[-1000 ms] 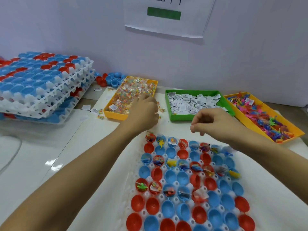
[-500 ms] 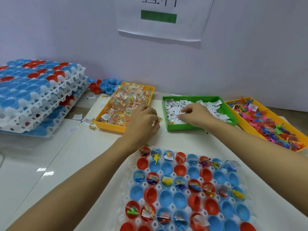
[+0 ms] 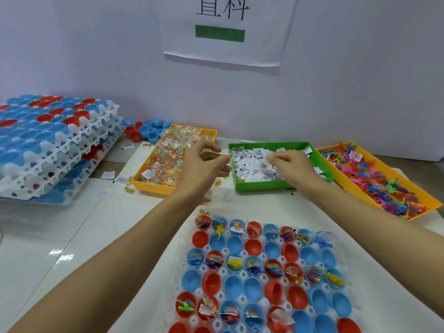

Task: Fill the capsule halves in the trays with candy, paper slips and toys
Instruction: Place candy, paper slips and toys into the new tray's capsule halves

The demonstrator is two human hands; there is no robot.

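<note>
A white tray (image 3: pixel 179 288) of red and blue capsule halves lies in front of me; several halves hold candy, slips or toys. Beyond it stand a yellow tray of candy packets (image 3: pixel 168 159), a green tray of white paper slips (image 3: pixel 252 164) and a yellow tray of colourful toys (image 3: pixel 384 183). My left hand (image 3: pixel 204 164) hovers between the candy tray and the green tray, pinching a small clear candy packet. Over the green tray, my right hand (image 3: pixel 290 162) pinches a paper slip at its fingertips.
A stack of white trays (image 3: pixel 55 150) filled with capsule halves sits at the left. Loose red and blue halves (image 3: pixel 149 131) lie by the wall. Stray candy and slips (image 3: pixel 127 186) are scattered near the candy tray. A paper sign (image 3: pixel 228 32) hangs on the wall.
My right hand moved from above the capsule tray into the green tray and took hold of a slip. My left hand lifted off the candy tray and shifted right. The view tilted up.
</note>
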